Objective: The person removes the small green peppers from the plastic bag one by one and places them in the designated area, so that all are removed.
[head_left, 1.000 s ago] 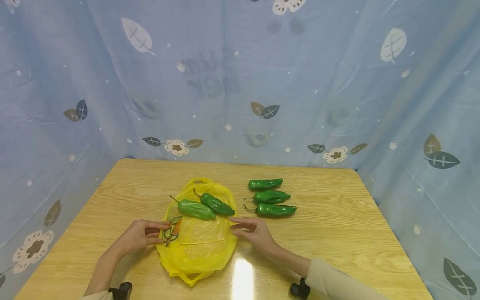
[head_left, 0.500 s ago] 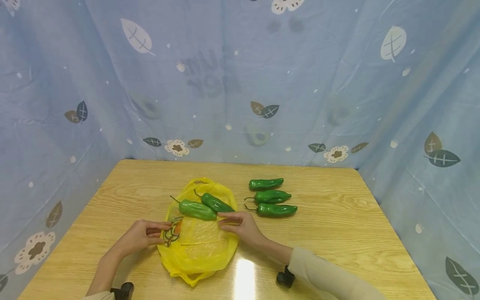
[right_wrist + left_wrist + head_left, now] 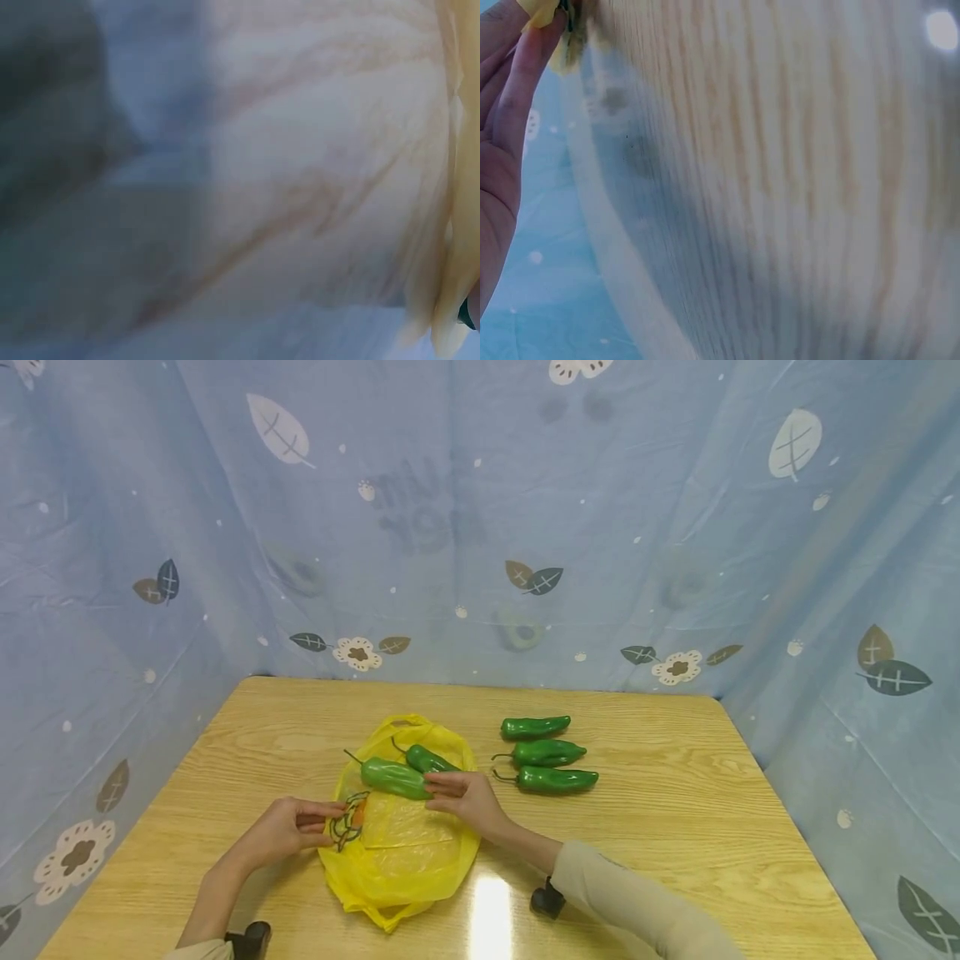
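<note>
A yellow plastic bag (image 3: 416, 893) with a printed design lies flat on the table. My left hand (image 3: 281, 835) pinches its left edge; yellow film shows between the thumb and fingers of my left hand (image 3: 510, 105) in the left wrist view. Two green peppers lie on the bag: a lighter green pepper (image 3: 390, 777) in front and a darker green pepper (image 3: 422, 758) behind it. My right hand (image 3: 472, 802) reaches over the bag from the right, fingers extended, fingertips right at the lighter pepper's tip. It hides the darker pepper's right end.
Three more green peppers lie in a column right of the bag: a back pepper (image 3: 536, 727), a middle pepper (image 3: 547, 752) and a front pepper (image 3: 557, 780). The wooden table (image 3: 675, 827) backs onto a blue patterned curtain (image 3: 450, 527).
My right hand has moved left from the bag's right edge to the tip of the lighter pepper. The left hand stays at the bag's left edge. The peppers keep their places.
</note>
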Tool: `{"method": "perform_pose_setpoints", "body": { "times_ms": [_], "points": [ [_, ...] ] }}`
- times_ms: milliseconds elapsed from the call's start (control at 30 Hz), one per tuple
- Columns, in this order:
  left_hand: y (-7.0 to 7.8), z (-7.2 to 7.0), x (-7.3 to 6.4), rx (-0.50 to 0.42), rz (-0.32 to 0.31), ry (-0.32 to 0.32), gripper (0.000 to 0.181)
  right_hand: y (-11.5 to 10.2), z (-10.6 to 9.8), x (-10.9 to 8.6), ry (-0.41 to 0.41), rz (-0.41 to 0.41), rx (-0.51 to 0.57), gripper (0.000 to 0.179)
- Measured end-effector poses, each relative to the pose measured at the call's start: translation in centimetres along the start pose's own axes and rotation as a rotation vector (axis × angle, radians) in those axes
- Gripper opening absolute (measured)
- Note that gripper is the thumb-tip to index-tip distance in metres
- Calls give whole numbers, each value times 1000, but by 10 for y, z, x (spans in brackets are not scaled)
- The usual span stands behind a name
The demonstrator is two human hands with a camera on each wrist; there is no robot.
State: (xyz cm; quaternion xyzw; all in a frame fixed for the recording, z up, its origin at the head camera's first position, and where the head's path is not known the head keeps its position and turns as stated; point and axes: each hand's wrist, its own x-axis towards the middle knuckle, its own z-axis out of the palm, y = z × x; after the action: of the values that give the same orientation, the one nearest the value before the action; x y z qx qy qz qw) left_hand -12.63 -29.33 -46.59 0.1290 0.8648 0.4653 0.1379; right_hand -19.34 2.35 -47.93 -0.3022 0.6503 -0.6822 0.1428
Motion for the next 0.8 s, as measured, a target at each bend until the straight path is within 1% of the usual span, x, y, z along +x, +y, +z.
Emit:
{"method": "perform_pose_setpoints", "body": {
  "times_ms": [100,333,500,700,800],
  "points": [
    [0,0,0,2,-1,3,41,-6,3,2,-3,12,-20,44],
    [-2,-1,-1,9,13,4,39,14,2,11,33,-28,-129,39],
    [-3,-1,-1,20,19,11,40,17,-3,18,54,-57,-183,38],
    [-4,-1,-1,11,20,9,39,19,-4,26,-2,-40,-254,42],
    [-3,-1,-1,15,27,8,40,20,-3,30,-23,-47,-309,45]
  ]
}}
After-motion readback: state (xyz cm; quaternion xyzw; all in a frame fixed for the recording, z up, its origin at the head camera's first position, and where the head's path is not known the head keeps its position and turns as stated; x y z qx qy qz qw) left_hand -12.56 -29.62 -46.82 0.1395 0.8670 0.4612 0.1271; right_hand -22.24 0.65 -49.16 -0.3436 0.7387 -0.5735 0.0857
